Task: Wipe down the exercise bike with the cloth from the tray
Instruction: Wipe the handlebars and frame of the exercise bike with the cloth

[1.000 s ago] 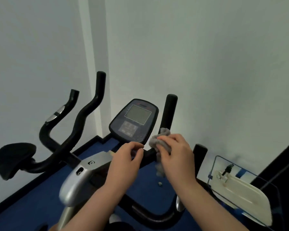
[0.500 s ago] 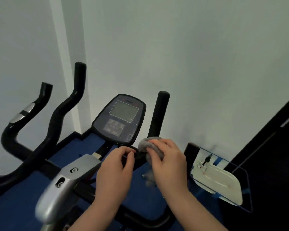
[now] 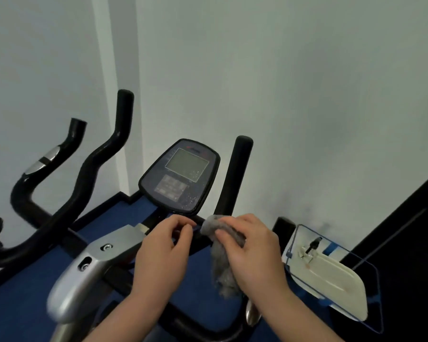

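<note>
The exercise bike's dark console point(image 3: 181, 175) with its grey screen stands in the middle, on a silver stem point(image 3: 84, 275). A black upright handlebar point(image 3: 235, 174) rises to its right. My right hand point(image 3: 252, 248) grips a crumpled grey cloth point(image 3: 220, 257) against the black bar just below the console; the cloth's tail hangs down. My left hand point(image 3: 163, 248) sits beside it, fingers curled round the same bar. The cream tray point(image 3: 336, 280) lies at the lower right on a clear sheet.
A second bike's black curved handlebars point(image 3: 84, 169) stand at the left. White walls close in behind, with a corner pillar. Blue floor point(image 3: 15, 307) lies below. A dark panel point(image 3: 405, 243) runs along the right edge.
Both hands with the cloth have slid slightly lower along the bar under the console. The view has swung right and back left, so the left bike's seat has left the frame.
</note>
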